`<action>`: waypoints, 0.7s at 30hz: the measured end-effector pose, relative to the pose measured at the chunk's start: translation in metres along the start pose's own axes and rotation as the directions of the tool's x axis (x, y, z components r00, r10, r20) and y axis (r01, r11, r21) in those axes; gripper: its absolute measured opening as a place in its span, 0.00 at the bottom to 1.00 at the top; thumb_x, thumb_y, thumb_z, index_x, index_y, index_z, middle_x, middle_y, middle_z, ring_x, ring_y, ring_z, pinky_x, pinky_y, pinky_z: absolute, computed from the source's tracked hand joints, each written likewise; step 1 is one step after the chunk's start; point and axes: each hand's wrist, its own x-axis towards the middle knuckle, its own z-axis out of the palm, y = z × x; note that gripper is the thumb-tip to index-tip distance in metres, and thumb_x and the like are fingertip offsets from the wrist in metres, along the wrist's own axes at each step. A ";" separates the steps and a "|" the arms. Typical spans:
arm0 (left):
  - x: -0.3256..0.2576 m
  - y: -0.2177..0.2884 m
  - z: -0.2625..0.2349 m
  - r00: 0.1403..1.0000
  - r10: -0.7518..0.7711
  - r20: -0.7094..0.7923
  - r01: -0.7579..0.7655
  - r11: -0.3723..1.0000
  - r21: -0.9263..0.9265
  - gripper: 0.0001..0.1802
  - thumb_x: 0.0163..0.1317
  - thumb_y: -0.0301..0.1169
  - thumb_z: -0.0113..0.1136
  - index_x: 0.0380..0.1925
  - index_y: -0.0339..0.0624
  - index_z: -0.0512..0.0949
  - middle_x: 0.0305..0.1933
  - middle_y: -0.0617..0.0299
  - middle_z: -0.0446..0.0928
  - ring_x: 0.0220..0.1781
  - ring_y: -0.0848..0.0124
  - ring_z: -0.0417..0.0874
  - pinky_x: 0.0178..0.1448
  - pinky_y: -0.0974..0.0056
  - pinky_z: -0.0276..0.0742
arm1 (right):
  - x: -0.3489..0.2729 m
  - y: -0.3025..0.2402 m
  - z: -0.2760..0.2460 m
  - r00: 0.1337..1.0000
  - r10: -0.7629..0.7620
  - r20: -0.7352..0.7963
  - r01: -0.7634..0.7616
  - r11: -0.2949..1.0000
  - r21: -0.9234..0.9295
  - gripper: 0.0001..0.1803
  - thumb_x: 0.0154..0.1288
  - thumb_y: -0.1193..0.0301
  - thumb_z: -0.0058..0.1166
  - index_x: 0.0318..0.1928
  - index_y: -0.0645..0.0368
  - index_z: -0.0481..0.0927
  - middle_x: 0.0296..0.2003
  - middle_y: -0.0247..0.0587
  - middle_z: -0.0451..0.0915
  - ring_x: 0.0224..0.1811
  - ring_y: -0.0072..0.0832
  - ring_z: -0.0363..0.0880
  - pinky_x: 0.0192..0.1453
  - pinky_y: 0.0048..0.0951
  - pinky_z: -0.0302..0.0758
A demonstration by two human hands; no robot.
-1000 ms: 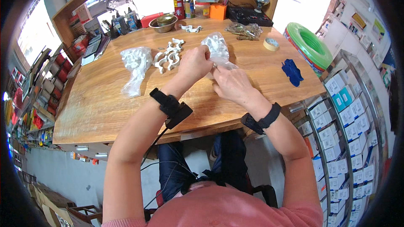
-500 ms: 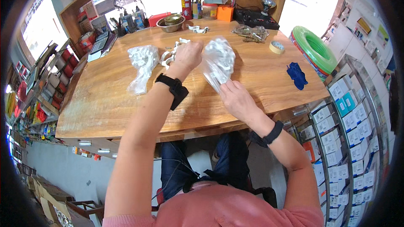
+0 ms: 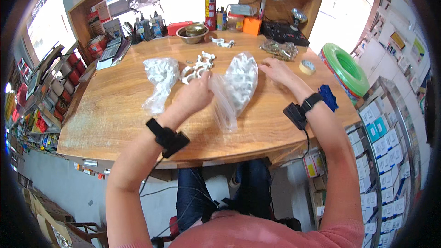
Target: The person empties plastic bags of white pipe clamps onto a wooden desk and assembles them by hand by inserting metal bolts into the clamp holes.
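Note:
My left hand (image 3: 196, 94) pinches the open mouth of a clear plastic bag (image 3: 239, 82) full of white pipe clips, which lies on the wooden table (image 3: 115, 110). My right hand (image 3: 278, 71) rests with fingers spread on the table just right of that bag, holding nothing. Loose white pipe clips (image 3: 197, 66) lie behind my left hand. A second clear bag of white clips (image 3: 158, 80) lies farther left. Both wrists wear black bands.
A roll of tape (image 3: 307, 67), a bag of metal parts (image 3: 278, 49) and a blue cloth (image 3: 328, 97) lie at the right. A green wire coil (image 3: 347, 69) sits off the table's right edge. A metal bowl (image 3: 193, 32), spray can (image 3: 210, 2), calculator (image 3: 109, 51) line the back.
My right hand let go of the bag and moved right onto the table. The bag now lies flat, held only by my left hand.

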 end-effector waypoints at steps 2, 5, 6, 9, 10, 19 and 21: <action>-0.006 0.004 0.004 0.999 -0.031 0.027 0.033 0.998 -0.055 0.29 0.50 0.28 0.50 0.54 0.37 0.56 0.34 0.36 0.72 0.36 0.43 0.74 0.41 0.51 0.71 | 0.032 0.018 0.018 0.997 0.061 0.049 -0.059 0.998 -0.026 0.26 0.56 0.53 0.43 0.36 0.67 0.76 0.36 0.53 0.77 0.40 0.46 0.74 0.45 0.39 0.69; -0.012 0.004 0.010 0.999 0.010 0.043 -0.004 0.991 -0.133 0.34 0.50 0.30 0.52 0.57 0.37 0.52 0.37 0.37 0.73 0.35 0.48 0.77 0.39 0.54 0.73 | 0.068 0.027 0.039 0.952 0.253 0.173 -0.258 0.966 0.006 0.31 0.56 0.46 0.41 0.36 0.66 0.77 0.37 0.53 0.77 0.41 0.44 0.75 0.45 0.37 0.69; -0.013 0.000 0.011 0.996 -0.017 0.093 0.037 0.974 -0.225 0.34 0.50 0.30 0.53 0.58 0.38 0.51 0.38 0.39 0.73 0.34 0.51 0.78 0.39 0.55 0.74 | 0.079 0.031 0.052 0.953 0.241 0.185 -0.265 0.957 0.116 0.31 0.55 0.46 0.43 0.35 0.65 0.78 0.35 0.53 0.77 0.40 0.42 0.75 0.43 0.36 0.70; -0.014 -0.007 0.008 0.971 -0.090 0.220 0.169 0.912 -0.374 0.34 0.50 0.30 0.53 0.57 0.38 0.52 0.39 0.40 0.73 0.37 0.52 0.77 0.42 0.57 0.73 | 0.087 0.019 0.071 0.949 0.172 0.266 -0.283 0.836 0.469 0.20 0.56 0.57 0.50 0.32 0.64 0.79 0.29 0.43 0.79 0.28 0.29 0.75 0.34 0.26 0.70; -0.012 -0.006 0.006 0.942 -0.121 0.313 0.251 0.873 -0.418 0.33 0.49 0.31 0.52 0.56 0.36 0.54 0.40 0.40 0.73 0.41 0.50 0.76 0.47 0.57 0.71 | 0.090 0.024 0.078 0.950 0.209 0.233 -0.302 0.807 0.508 0.17 0.56 0.60 0.51 0.32 0.64 0.79 0.29 0.41 0.79 0.27 0.27 0.75 0.33 0.26 0.70; 0.007 -0.020 0.054 0.974 -0.024 0.224 0.168 0.740 -0.651 0.32 0.52 0.35 0.53 0.56 0.38 0.56 0.49 0.41 0.69 0.51 0.57 0.72 0.53 0.62 0.67 | 0.103 0.026 0.061 0.910 0.393 -0.129 -0.096 0.503 0.859 0.09 0.57 0.73 0.49 0.33 0.68 0.76 0.28 0.35 0.76 0.30 0.21 0.73 0.35 0.21 0.70; 0.010 -0.028 0.067 0.971 0.004 0.238 0.169 0.694 -0.700 0.34 0.51 0.37 0.55 0.57 0.38 0.56 0.52 0.43 0.67 0.53 0.59 0.71 0.55 0.63 0.66 | 0.112 0.016 0.040 0.889 0.360 -0.284 0.038 0.560 0.828 0.11 0.57 0.73 0.50 0.35 0.70 0.76 0.31 0.37 0.77 0.33 0.20 0.71 0.39 0.20 0.67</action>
